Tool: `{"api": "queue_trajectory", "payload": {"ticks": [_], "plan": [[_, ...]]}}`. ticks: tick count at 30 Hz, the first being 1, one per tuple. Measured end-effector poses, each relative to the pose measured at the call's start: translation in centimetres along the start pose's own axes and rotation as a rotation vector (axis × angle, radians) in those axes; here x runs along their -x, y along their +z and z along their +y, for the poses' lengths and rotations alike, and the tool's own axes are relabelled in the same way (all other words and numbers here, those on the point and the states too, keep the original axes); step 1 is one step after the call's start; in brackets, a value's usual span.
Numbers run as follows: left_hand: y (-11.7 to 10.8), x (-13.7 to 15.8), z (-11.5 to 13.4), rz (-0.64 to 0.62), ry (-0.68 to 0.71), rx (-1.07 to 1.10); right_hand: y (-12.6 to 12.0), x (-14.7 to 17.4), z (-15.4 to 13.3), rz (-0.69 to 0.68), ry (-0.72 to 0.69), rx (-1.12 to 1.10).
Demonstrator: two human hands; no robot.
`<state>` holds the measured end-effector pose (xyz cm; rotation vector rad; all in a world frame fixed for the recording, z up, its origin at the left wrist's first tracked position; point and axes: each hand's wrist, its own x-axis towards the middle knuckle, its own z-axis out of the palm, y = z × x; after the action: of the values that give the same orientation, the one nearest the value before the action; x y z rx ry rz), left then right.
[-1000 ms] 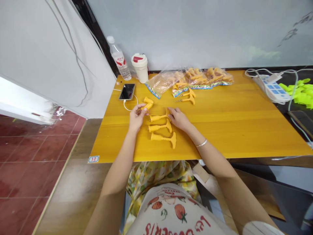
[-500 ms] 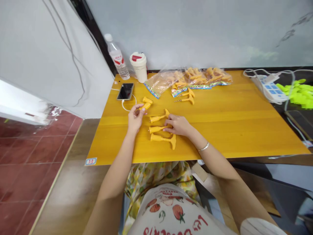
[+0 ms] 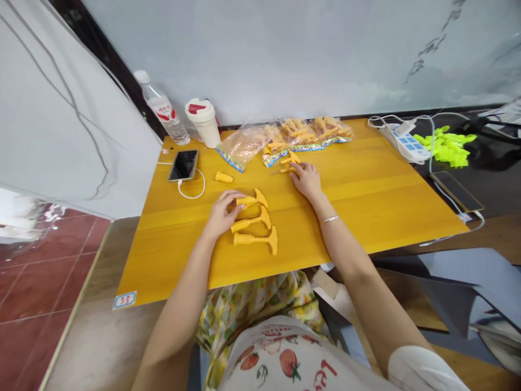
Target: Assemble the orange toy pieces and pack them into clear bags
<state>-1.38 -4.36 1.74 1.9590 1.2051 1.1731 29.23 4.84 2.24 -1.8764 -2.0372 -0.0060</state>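
My left hand (image 3: 223, 214) is closed, thumb and fingers around a yellow plastic sleeve (image 3: 243, 201) beside the farthest of three sleeved T-handled tools. That tool's yellow T-handle (image 3: 261, 198) points right; the fingers partly hide its sleeve end. Nearer me lie a second sleeved T-handled tool (image 3: 253, 220) and a third (image 3: 255, 239). My right hand (image 3: 307, 180) has its fingertips on the handle of a yellow T-handled tool with a bare spiral metal shaft (image 3: 280, 171). Just behind it lies another bare-shaft tool (image 3: 292, 157). One loose yellow sleeve (image 3: 224, 177) rests farther left.
Clear bags of yellow tools (image 3: 295, 130) line the table's (image 3: 366, 206) back edge. At the left stand a white cup (image 3: 203, 124), a water bottle (image 3: 166, 114) and a charging phone (image 3: 183, 165). A power strip (image 3: 407, 144) and bright green pieces (image 3: 445, 146) are right.
My right hand has moved from the sleeved tools back to the bare-shaft tools. My left hand came nearer with one sleeve, leaving another behind. The view has shifted right.
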Motion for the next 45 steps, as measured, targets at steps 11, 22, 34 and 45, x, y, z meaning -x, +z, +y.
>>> {"api": "queue_trajectory", "payload": {"ticks": [11, 22, 34, 45], "plan": [[-1.0, -0.3, -1.6, -0.061, -0.251, 0.308, -0.7, 0.5, -0.6, -0.035, 0.011, 0.058], [-0.4, -0.9, -0.9, 0.372, -0.190, 0.380, -1.6, 3.0, -5.5, 0.199, -0.298, -0.068], [0.0, -0.4, -0.3, 0.267, -0.077, 0.141, -1.3, 4.5, -8.2, 0.095, -0.411, -0.147], [-0.3, -0.1, -0.5, 0.280, -0.150, 0.192, -2.0, 4.4, -7.2, -0.062, -0.582, -0.284]]}}
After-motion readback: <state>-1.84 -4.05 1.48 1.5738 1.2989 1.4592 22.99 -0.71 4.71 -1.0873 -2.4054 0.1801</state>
